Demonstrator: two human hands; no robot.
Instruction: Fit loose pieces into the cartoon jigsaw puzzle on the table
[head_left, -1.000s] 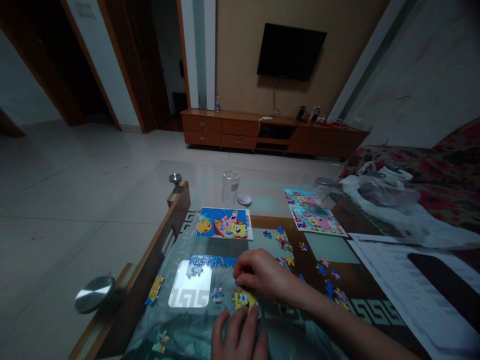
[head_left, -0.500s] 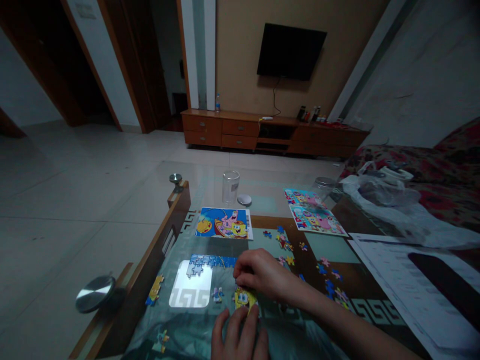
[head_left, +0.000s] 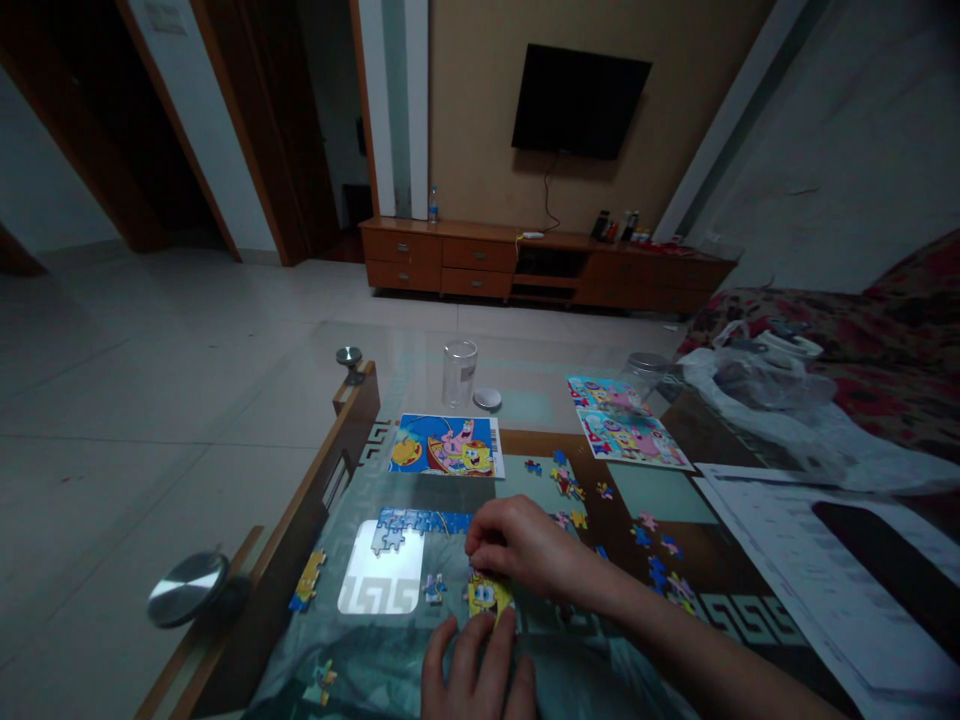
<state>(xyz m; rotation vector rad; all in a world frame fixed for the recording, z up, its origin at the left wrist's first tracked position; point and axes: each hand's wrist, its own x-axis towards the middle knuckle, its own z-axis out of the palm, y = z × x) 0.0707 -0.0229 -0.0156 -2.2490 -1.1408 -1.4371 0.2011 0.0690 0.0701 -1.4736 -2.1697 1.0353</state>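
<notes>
My right hand [head_left: 525, 545] reaches in from the right with its fingers curled down, its tips at the top edge of a small yellow joined puzzle cluster [head_left: 486, 596] on the glass table [head_left: 420, 640]. What those fingers pinch is hidden. At the bottom edge, my left hand [head_left: 476, 665] lies flat, its stretched fingertips resting on the lower side of the same cluster. A joined blue strip of pieces [head_left: 416, 522] lies just left of my right hand. Several loose pieces [head_left: 652, 560] are scattered to the right.
A cartoon reference picture [head_left: 446, 446] lies ahead, two more pictures [head_left: 626, 425] to its right. A drinking glass [head_left: 459, 374] and a round lid [head_left: 487, 399] stand behind. White plastic bags [head_left: 780, 410] and a printed sheet [head_left: 817, 570] cover the right side. The table's wooden edge [head_left: 315, 510] runs along the left.
</notes>
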